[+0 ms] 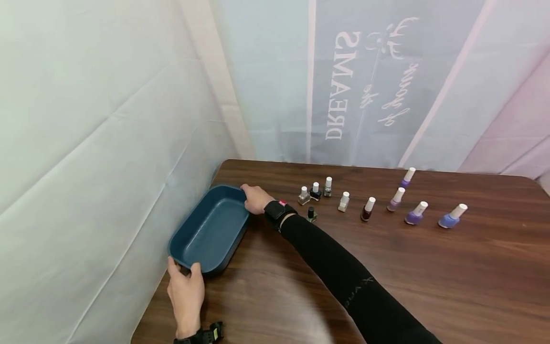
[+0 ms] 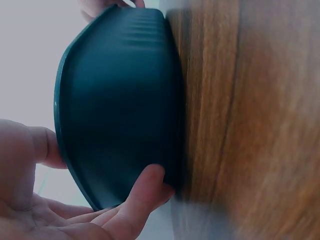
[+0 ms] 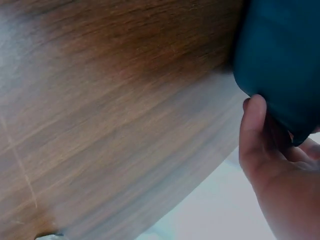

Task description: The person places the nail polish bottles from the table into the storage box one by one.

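A blue plastic bin (image 1: 215, 229), rectangular with rounded corners, stands at the table's left side with nothing in it. My left hand (image 1: 186, 296) grips its near end, thumb and fingers spread around the corner. In the left wrist view the same bin (image 2: 120, 100) has its base down at the wood, and the fingers reach around its end wall. At the far right corner, my right hand (image 1: 257, 199) holds the rim. The right wrist view has the right thumb (image 3: 256, 112) against the bin's outer wall, with the other fingers partly hidden behind the corner.
Nail polish bottles stand across the back of the brown wooden table (image 1: 472, 277): a dark red bottle (image 1: 366, 213), a white bottle (image 1: 343, 206), a blue bottle (image 1: 449, 220) and several others. A pale cloth wall (image 1: 107, 167) borders the left edge; printed curtains hang behind.
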The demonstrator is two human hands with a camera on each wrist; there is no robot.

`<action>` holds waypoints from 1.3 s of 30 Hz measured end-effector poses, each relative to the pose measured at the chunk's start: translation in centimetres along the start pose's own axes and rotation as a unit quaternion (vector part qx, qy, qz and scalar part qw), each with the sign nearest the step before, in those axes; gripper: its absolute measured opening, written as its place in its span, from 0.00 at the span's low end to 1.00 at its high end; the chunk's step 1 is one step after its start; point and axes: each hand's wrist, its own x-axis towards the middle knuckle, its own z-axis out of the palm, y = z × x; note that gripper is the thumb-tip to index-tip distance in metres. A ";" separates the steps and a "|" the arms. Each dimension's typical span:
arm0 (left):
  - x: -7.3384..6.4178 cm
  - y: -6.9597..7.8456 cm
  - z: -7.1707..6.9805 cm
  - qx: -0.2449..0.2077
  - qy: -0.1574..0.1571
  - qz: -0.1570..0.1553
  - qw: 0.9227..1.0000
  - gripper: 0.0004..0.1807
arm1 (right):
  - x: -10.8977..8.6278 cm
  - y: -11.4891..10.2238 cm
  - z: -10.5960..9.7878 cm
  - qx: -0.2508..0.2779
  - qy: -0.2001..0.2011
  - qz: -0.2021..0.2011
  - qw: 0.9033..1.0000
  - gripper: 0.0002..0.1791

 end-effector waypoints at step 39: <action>-3.1 0.0 -0.9 0.152 -0.100 0.039 0.983 0.43 | -17.1 3.1 2.0 -0.148 0.092 -0.032 0.984 0.38</action>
